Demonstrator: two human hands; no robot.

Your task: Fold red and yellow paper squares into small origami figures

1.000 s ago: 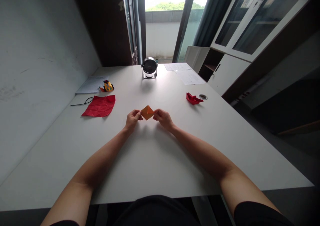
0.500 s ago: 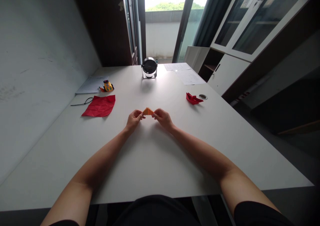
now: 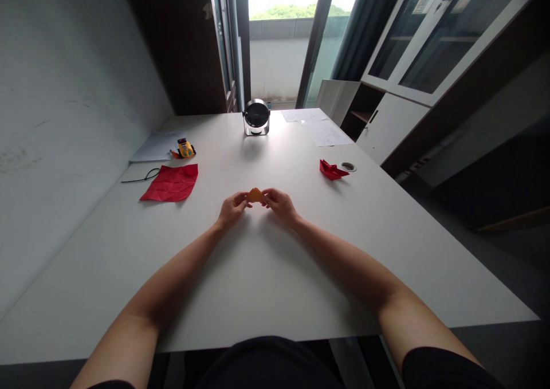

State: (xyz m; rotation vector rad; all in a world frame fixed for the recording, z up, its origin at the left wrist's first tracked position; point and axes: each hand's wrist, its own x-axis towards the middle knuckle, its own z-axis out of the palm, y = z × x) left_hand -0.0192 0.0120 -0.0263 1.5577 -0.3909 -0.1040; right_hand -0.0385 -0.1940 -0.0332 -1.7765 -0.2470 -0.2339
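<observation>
A small folded orange paper (image 3: 255, 195) is pinched between both hands just above the white table (image 3: 258, 274), about mid-table. My left hand (image 3: 231, 209) grips its left end with thumb and fingers closed. My right hand (image 3: 280, 204) grips its right end the same way. Only a small rounded sliver of the paper shows between the fingertips.
A creased red paper sheet (image 3: 171, 183) lies at the left, with a black cable (image 3: 140, 177) and a small yellow toy (image 3: 186, 148) behind it. A folded red paper figure (image 3: 332, 170) sits at the right. A small round fan (image 3: 256, 116) and white sheets (image 3: 320, 128) stand at the back.
The orange paper went from an open diamond shape to a much smaller folded piece. Both hands moved closer together and stay pinched on it.
</observation>
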